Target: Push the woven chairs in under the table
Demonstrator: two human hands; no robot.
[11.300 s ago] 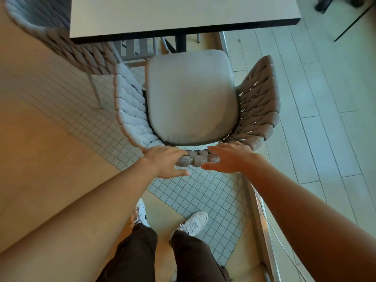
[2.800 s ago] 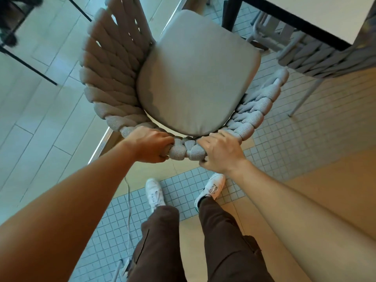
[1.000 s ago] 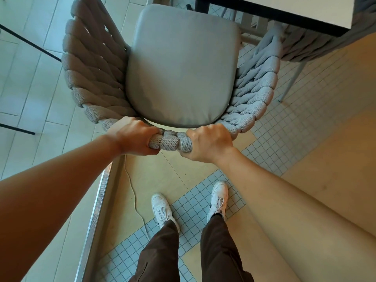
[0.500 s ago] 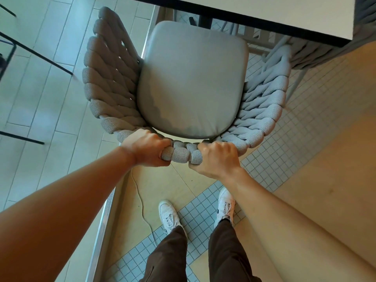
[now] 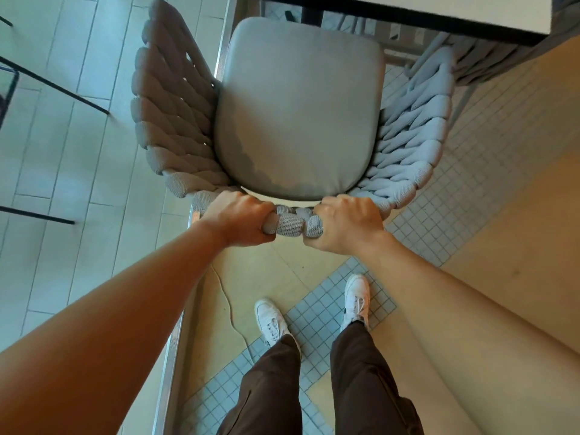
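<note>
A grey woven chair [image 5: 175, 120] with a smooth grey seat cushion [image 5: 298, 108] stands right in front of me, its front facing the table [image 5: 439, 14] at the top. The cushion's far edge lies just short of the table's dark edge. My left hand [image 5: 238, 218] and my right hand [image 5: 345, 224] both grip the woven top of the backrest, side by side. A second woven chair [image 5: 502, 61] sits at the top right, partly under the tabletop.
A metal floor strip [image 5: 175, 324] runs from bottom to top under the chair's left side. Thin black legs [image 5: 56, 89] of other furniture stand on the plank floor at left. A thin cable [image 5: 226, 296] lies by my white shoes [image 5: 270, 321].
The chair has slid a little further toward the table between my hands. My feet have stepped forward with it. Both hands keep their grip on the backrest.
</note>
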